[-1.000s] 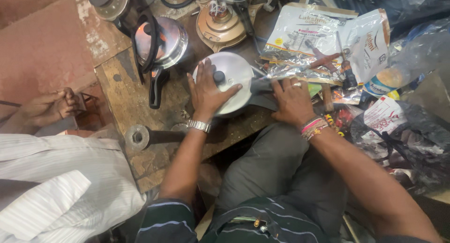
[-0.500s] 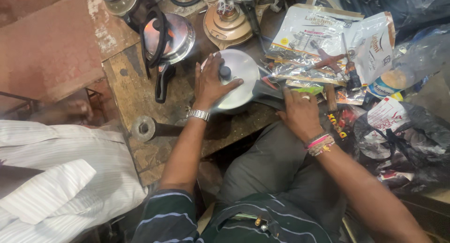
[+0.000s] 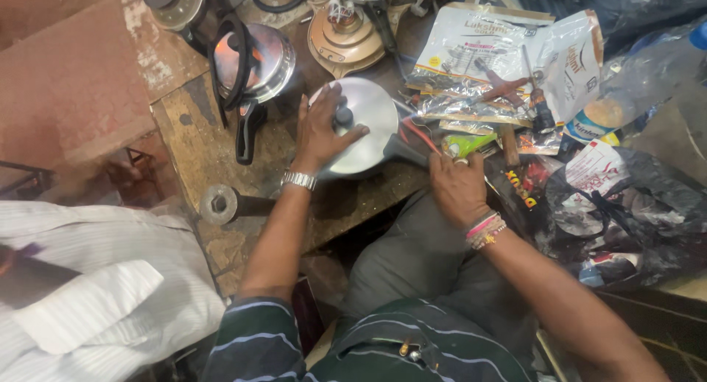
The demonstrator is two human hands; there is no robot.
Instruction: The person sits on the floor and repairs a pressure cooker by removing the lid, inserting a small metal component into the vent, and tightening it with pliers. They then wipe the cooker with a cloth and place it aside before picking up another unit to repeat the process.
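Note:
A shiny round pressure-cooker lid [image 3: 366,124] with a small black knob lies on the worn wooden bench [image 3: 199,142]. My left hand [image 3: 322,131] presses flat on the lid, fingers spread around the knob, a metal watch on its wrist. My right hand [image 3: 456,184], with a ring and coloured bracelets, grips the lid's black handle [image 3: 405,150] at the bench's front edge.
A steel cooker pot [image 3: 254,61] with a black handle stands behind the lid. A brass-coloured base [image 3: 346,36] sits at the back. Plastic packets [image 3: 479,50], tools and black bags crowd the right. A metal bolt [image 3: 219,204] projects from the bench edge. Another person's white striped cloth [image 3: 88,279] lies left.
The view has shifted slightly. My left hand stays pressed on the lid. My right hand has slid a little toward me along the handle. The other person's hand at left is gone from view.

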